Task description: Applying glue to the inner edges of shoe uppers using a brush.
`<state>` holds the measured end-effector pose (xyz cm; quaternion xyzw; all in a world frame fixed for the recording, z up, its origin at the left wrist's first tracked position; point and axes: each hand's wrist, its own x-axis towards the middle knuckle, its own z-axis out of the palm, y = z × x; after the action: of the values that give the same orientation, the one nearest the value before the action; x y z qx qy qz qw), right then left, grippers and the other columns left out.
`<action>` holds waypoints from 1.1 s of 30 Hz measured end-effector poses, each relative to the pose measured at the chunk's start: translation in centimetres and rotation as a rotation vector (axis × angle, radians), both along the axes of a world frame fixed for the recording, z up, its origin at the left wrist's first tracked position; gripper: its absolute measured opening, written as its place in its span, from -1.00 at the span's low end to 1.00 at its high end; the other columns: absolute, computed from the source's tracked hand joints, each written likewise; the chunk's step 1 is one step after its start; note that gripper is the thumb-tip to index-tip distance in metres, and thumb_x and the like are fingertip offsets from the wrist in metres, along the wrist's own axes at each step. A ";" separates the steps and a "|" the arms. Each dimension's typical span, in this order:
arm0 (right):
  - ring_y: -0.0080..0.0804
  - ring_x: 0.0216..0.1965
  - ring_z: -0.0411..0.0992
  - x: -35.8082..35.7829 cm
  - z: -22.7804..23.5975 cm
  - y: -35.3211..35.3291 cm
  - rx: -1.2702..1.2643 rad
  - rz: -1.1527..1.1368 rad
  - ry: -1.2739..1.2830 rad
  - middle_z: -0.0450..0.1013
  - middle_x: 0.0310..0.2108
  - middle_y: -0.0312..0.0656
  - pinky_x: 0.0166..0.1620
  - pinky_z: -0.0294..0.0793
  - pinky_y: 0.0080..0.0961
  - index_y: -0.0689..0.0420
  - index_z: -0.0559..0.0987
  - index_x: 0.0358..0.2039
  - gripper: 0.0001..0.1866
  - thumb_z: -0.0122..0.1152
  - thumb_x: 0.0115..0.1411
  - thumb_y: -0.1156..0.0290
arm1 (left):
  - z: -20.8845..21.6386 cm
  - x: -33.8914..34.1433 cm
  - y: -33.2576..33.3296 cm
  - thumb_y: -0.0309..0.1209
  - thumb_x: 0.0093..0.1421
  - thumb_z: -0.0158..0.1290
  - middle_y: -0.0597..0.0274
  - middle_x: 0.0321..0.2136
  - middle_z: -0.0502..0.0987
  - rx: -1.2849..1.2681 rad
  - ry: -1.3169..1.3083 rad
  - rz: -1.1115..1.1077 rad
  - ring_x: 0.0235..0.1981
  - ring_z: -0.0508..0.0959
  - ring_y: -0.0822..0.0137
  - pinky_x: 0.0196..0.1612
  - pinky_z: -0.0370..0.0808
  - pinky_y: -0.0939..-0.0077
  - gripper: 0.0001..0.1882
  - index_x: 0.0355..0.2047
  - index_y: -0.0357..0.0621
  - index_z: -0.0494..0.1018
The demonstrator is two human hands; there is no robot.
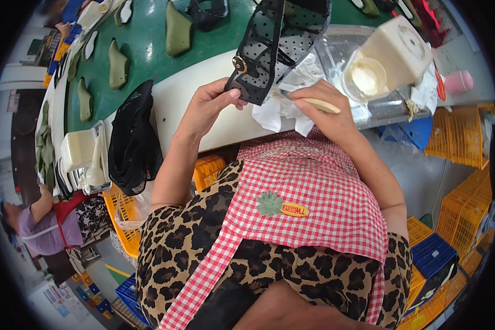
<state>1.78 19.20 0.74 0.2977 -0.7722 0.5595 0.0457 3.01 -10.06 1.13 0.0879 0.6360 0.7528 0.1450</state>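
Note:
My left hand point(210, 105) pinches the lower edge of a black shoe upper point(261, 60) between thumb and fingers. The upper is sheer dotted mesh with dark borders, and a round gold-rimmed buckle point(240, 64) sits on its strap. My right hand point(331, 113) is closed around a brush with a pale wooden handle point(321, 104). The brush's tip is close to the upper's lower right edge; whether they touch I cannot tell. White crumpled cloth or paper point(275, 116) lies beneath. To the right, a cream plastic container point(397, 52) holds whitish paste in its round opening point(367, 78).
Green shoe lasts point(179, 30) stand on the green work surface point(143, 33). A pile of black uppers point(132, 137) hangs over the white table edge at left. A clear tray point(335, 41) lies under the container. Yellow crates point(456, 135) stand at right. Another person point(49, 225) is at far left.

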 end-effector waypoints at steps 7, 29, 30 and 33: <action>-0.44 -0.27 0.45 0.1 0.8 0.5 -0.071 -0.167 -0.163 0.58 -0.30 -0.20 -0.15 0.40 -0.56 0.22 0.67 -0.22 -0.84 0.29 0.17 0.56 | 5.5 -3.1 -7.6 -0.36 0.35 0.03 0.35 -0.48 0.52 -0.061 -0.083 0.407 -0.51 0.52 0.50 -0.41 0.45 0.61 -0.87 -0.31 -0.13 0.45; -0.48 -0.28 0.39 3.9 2.0 3.7 0.033 -0.199 -0.298 0.49 -0.34 -0.22 -0.18 0.34 -0.61 0.28 0.64 -0.20 -0.83 0.26 0.17 0.57 | 1.5 -9.5 -34.1 -0.10 0.22 0.19 0.29 -0.26 0.50 -0.678 -0.436 0.782 -0.35 0.55 0.25 -0.34 0.51 0.32 -0.59 -0.07 -0.07 0.45; -0.47 -0.28 0.39 3.7 2.1 3.7 0.047 -0.204 -0.309 0.48 -0.34 -0.22 -0.18 0.33 -0.61 0.28 0.64 -0.20 -0.82 0.26 0.17 0.58 | 3.1 -7.3 -33.0 0.01 0.16 0.23 0.34 -0.36 0.51 -0.801 -0.341 0.708 -0.35 0.55 0.28 -0.29 0.48 0.28 -0.56 -0.20 -0.09 0.52; -0.47 -0.28 0.39 3.3 2.1 3.4 0.052 -0.182 -0.260 0.46 -0.34 -0.22 -0.18 0.34 -0.60 0.28 0.63 -0.18 -0.81 0.26 0.17 0.57 | 4.7 -2.0 -30.0 0.05 0.07 0.29 0.27 -0.47 0.52 -1.165 -0.034 0.501 -0.40 0.53 0.27 -0.30 0.46 0.30 -0.53 -0.35 -0.12 0.54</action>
<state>5.10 22.64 2.89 0.1525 -0.8096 0.5666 -0.0117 1.06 -40.02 5.86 -0.1690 0.9402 0.2956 -0.0016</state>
